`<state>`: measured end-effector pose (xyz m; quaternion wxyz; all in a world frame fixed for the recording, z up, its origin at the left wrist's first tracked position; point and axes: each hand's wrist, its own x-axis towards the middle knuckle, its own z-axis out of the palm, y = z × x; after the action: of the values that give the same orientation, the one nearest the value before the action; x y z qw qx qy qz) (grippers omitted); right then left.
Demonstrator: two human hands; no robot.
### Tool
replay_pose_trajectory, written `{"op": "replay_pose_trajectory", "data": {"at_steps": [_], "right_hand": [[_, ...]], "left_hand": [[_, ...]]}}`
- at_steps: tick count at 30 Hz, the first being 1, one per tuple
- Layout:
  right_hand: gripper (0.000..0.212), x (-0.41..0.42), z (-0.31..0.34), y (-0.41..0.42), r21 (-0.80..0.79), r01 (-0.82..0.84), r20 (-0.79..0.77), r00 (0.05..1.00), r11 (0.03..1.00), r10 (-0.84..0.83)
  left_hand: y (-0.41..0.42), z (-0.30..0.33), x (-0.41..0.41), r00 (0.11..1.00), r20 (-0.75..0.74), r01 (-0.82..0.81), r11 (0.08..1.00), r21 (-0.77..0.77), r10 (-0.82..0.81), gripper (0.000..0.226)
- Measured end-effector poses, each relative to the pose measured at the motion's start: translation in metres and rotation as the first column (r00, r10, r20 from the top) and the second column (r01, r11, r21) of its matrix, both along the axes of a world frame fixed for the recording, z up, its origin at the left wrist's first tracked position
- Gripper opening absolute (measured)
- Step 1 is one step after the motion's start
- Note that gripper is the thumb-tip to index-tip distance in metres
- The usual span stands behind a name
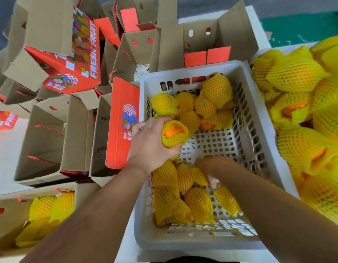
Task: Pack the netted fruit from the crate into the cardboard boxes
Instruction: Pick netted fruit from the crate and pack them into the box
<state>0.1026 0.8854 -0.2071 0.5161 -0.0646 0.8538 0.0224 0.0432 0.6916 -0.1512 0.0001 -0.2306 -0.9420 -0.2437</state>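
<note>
One netted fruit (pixel 174 134) is grasped in the left hand (pixel 151 143), fingers curled round it, above the left part of the white crate (pixel 263 141). The right hand (pixel 211 168) is lowered among the fruit near the crate's front; it is blurred, and whether anything is gripped cannot be told.

Progress is judged as early. One cardboard box (pixel 5 211) at lower left already contains several netted fruit (pixel 48 207). The open boxes (pixel 50 137) further along the desk (pixel 5 152) show no fruit inside, as far as can be seen.

A considerable quantity remains: two groups of fruit lie in the crate, at its far end and its near end, with bare perforated floor between them. A further heap of netted fruit (pixel 304 103) is seen to the right of the crate.
</note>
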Motion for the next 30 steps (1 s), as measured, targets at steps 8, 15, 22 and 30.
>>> {"op": "replay_pose_trajectory", "data": {"at_steps": [8, 15, 22, 30], "right_hand": [[0.082, 0.021, 0.064, 0.026, -0.606, 0.430, -0.309, 0.647, 0.669, -0.697], [0.074, 0.070, 0.110, -0.061, -0.923, 0.324, -0.148, 0.204, 0.209, -0.968], [0.056, 0.098, 0.145, -0.204, -0.990, 0.140, 0.007, 0.254, 0.030, -0.967], [0.061, 0.078, 0.097, -0.391, -0.989, 0.148, 0.068, 0.353, -0.016, -0.933]], "left_hand": [[-0.002, 0.006, 0.009, 0.997, 0.055, 0.037, 0.985, 0.170, -0.047, 0.067], [-0.028, 0.060, 0.059, 0.947, 0.303, -0.127, 0.745, 0.655, -0.105, 0.060], [-0.171, 0.092, 0.096, 0.939, 0.300, -0.156, 0.569, 0.807, -0.168, 0.055], [-0.367, 0.055, 0.079, 0.904, 0.426, -0.310, 0.656, 0.688, -0.019, 0.061]]}}
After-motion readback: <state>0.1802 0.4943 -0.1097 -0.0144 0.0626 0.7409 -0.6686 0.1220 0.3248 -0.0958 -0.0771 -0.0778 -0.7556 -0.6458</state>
